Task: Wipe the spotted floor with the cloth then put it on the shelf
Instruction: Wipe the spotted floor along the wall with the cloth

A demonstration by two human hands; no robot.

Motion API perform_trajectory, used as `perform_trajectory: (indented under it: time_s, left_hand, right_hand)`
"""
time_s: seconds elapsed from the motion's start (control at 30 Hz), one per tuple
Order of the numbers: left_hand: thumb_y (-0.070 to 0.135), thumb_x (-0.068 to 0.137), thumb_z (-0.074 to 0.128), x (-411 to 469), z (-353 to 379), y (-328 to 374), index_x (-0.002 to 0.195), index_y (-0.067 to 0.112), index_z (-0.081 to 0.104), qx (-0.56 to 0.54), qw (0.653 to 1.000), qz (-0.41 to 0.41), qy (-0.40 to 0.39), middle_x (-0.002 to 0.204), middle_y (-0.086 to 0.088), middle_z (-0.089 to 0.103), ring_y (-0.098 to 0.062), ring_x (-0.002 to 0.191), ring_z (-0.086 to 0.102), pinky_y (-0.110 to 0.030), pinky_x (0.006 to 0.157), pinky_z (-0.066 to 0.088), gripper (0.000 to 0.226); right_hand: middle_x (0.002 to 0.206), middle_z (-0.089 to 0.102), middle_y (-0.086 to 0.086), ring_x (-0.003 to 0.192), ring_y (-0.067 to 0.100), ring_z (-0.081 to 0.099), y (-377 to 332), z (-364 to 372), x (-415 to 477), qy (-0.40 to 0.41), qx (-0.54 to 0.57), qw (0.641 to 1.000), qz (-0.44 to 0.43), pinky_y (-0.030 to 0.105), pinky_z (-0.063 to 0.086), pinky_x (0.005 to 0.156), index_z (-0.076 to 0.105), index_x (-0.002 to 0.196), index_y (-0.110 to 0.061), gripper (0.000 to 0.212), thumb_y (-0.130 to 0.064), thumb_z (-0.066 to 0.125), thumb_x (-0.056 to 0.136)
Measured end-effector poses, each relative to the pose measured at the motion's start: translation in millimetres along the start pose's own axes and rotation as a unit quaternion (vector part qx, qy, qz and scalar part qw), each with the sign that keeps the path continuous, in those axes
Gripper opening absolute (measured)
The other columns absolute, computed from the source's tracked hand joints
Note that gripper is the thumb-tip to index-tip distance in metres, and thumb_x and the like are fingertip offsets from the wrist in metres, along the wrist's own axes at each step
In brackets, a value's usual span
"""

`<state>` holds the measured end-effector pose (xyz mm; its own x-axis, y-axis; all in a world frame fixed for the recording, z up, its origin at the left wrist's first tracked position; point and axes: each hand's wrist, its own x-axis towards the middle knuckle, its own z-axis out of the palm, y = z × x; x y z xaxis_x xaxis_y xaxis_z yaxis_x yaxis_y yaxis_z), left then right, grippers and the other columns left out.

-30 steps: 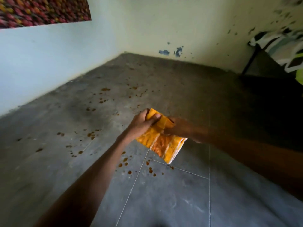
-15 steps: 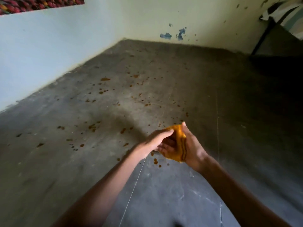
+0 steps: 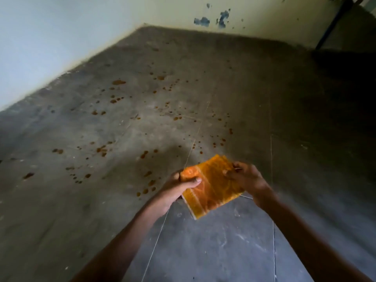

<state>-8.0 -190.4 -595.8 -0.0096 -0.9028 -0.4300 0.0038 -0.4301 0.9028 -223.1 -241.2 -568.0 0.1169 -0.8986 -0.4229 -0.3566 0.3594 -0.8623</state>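
Observation:
A folded orange cloth with a pale woven pattern is held flat in the air between both hands, above the grey concrete floor. My left hand grips its left edge, thumb on top. My right hand pinches its upper right edge. Many small brown spots are scattered over the floor ahead of and to the left of the hands. No shelf is in view.
Pale walls close the room on the left and at the back, meeting in a corner. Blue patches of peeled paint mark the back wall. A dark leg of some furniture stands at the far right, with deep shadow below it.
The cloth was bunched between both hands half a second ago; now it is spread flat as a folded square. The view has tilted down and the hands sit lower in the frame.

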Motion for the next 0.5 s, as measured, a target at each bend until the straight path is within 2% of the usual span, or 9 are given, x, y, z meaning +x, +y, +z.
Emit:
perform_trajectory:
  time_s: [0.07,0.1,0.17,0.2,0.23,0.3,0.37,0.43,0.5]
  left_hand:
    - [0.035,0.082,0.072,7,7,-6,0.109,0.019,0.06,0.037,0.998,0.009,0.044,0.107,-0.006,0.071,-0.019,0.095,0.068,-0.033,0.081,0.054,0.034]
    - [0.045,0.082,0.068,12,9,-10,0.117,0.019,0.055,0.061,0.996,0.02,0.068,0.116,-0.009,0.066,-0.021,0.102,0.065,-0.036,0.086,0.052,0.046]
    - [0.053,0.082,0.059,24,6,-16,0.129,0.015,0.044,0.148,0.969,0.091,0.177,0.13,-0.012,0.05,-0.023,0.114,0.054,-0.032,0.095,0.043,0.063]
    - [0.048,0.085,0.059,28,0,-17,0.132,0.012,0.041,0.185,0.947,0.13,0.228,0.133,-0.012,0.043,-0.023,0.118,0.048,-0.026,0.096,0.037,0.062]
    - [0.042,0.088,0.059,30,-6,-15,0.134,0.01,0.04,0.224,0.927,0.159,0.255,0.134,-0.011,0.038,-0.022,0.121,0.045,-0.023,0.096,0.033,0.059]
    - [0.039,0.09,0.057,38,-22,-21,0.134,0.009,0.04,0.311,0.897,0.182,0.255,0.135,-0.01,0.038,-0.026,0.123,0.045,-0.029,0.097,0.035,0.056]
    - [0.037,0.092,0.055,44,-37,-32,0.137,0.009,0.037,0.381,0.884,0.167,0.214,0.138,-0.012,0.041,-0.028,0.126,0.045,-0.034,0.1,0.037,0.056]
    - [0.034,0.094,0.051,49,-49,-43,0.144,0.01,0.031,0.45,0.863,0.152,0.171,0.147,-0.013,0.039,-0.028,0.135,0.037,-0.034,0.108,0.032,0.06]
    - [0.032,0.095,0.048,54,-61,-48,0.148,0.011,0.025,0.507,0.839,0.134,0.146,0.154,-0.012,0.031,-0.027,0.144,0.025,-0.037,0.116,0.022,0.062]
  right_hand:
    - [0.111,0.072,0.009,0.096,0.021,0.068,7,3,6,0.045,-0.045,0.998,-0.006,0.04,0.058,0.086,0.069,0.107,-0.023,0.022,-0.026,0.075,0.086]
    - [0.118,0.068,0.01,0.1,0.023,0.064,10,4,10,0.065,-0.1,0.993,-0.016,0.041,0.056,0.088,0.066,0.114,-0.024,0.028,-0.029,0.073,0.088]
    - [0.14,0.051,0.012,0.118,0.03,0.05,21,9,18,0.126,-0.342,0.93,-0.05,0.044,0.046,0.096,0.048,0.14,-0.022,0.059,-0.04,0.069,0.088]
    - [0.147,0.041,0.013,0.126,0.035,0.041,27,13,21,0.165,-0.417,0.891,-0.072,0.046,0.041,0.099,0.037,0.148,-0.021,0.072,-0.047,0.067,0.088]
    - [0.153,0.032,0.014,0.133,0.038,0.034,31,19,22,0.182,-0.432,0.879,-0.082,0.048,0.037,0.104,0.028,0.152,-0.022,0.08,-0.054,0.063,0.088]
    - [0.164,0.007,0.015,0.147,0.043,0.013,37,41,25,0.138,-0.384,0.912,-0.049,0.057,0.02,0.116,0.012,0.157,-0.027,0.09,-0.071,0.047,0.087]
    - [0.163,-0.022,0.012,0.149,0.043,-0.014,50,73,35,0.084,-0.344,0.935,0.005,0.065,-0.005,0.116,-0.006,0.157,-0.03,0.098,-0.084,0.025,0.082]
    - [0.162,-0.024,0.012,0.148,0.043,-0.021,60,95,54,0.112,-0.381,0.918,0.01,0.069,-0.013,0.114,-0.01,0.157,-0.028,0.1,-0.085,0.014,0.079]
    - [0.165,-0.01,0.015,0.149,0.045,-0.01,56,103,89,0.141,-0.429,0.892,-0.014,0.071,-0.007,0.114,-0.001,0.158,-0.024,0.099,-0.083,0.014,0.081]
